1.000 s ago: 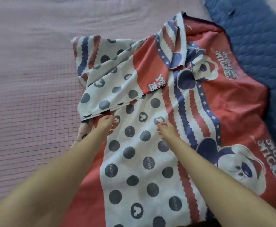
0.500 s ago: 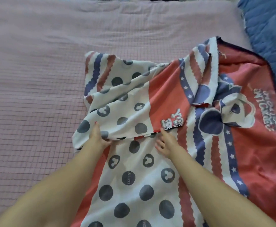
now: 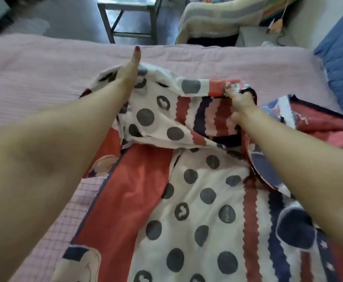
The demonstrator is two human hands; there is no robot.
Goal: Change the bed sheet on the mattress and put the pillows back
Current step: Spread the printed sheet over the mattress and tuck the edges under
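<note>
A printed bed sheet (image 3: pixel 186 200), red, white and navy with grey dots and mouse figures, lies bunched on the pink checked mattress cover (image 3: pixel 34 78). A folded part of the sheet hangs raised between both hands. My left hand (image 3: pixel 128 73) holds the fold's left end near the far edge of the bed, one finger with a red nail pointing straight ahead and the other fingers hidden by cloth. My right hand (image 3: pixel 240 101) grips the fold's red and white edge, fingers curled round it. No pillows are in view.
A blue quilt (image 3: pixel 341 64) lies along the bed's right side. Beyond the far edge stand a metal-framed table (image 3: pixel 129 19) and a cream-covered armchair (image 3: pixel 217 19) on a grey floor. Bare pink mattress cover stretches to the left.
Both hands took hold of the folded flap, lifted it and carried it toward the far edge of the bed. The view tilted up, bringing the floor and furniture into sight.
</note>
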